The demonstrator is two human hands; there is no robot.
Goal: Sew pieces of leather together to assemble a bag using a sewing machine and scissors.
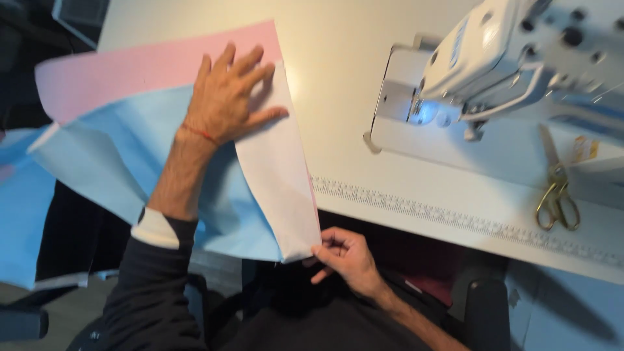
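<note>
Head view, looking down at a pale, smooth worktop that fills most of the picture. Along its near edge runs a printed measuring strip, placed where cloth can be laid against it.

At upper right stands a white sewing machine, hard and glossy, with a small light glowing at the needle area over its flat bed.

Across the left half lies thin, matte fabric, apparently stacked layers: a pink one showing along the far edge, a light blue one over it, and a white band folded along the right side. The fabric spills off the near edge of the worktop, with more blue hanging at far left. It looks crisp and creases sharply.

The left hand lies flat on the fabric, fingers spread wide, palm down where the blue meets the white band; this seems to pin the layers so they cannot slide. A thin red string circles the wrist, and a dark sleeve is pushed up the forearm.

The right hand sits below the worktop edge, its fingers closed in a pinch on the lower corner of the white band, apparently keeping the fold taut and aligned.

Gold-handled scissors lie at right, well apart from both hands.
</note>
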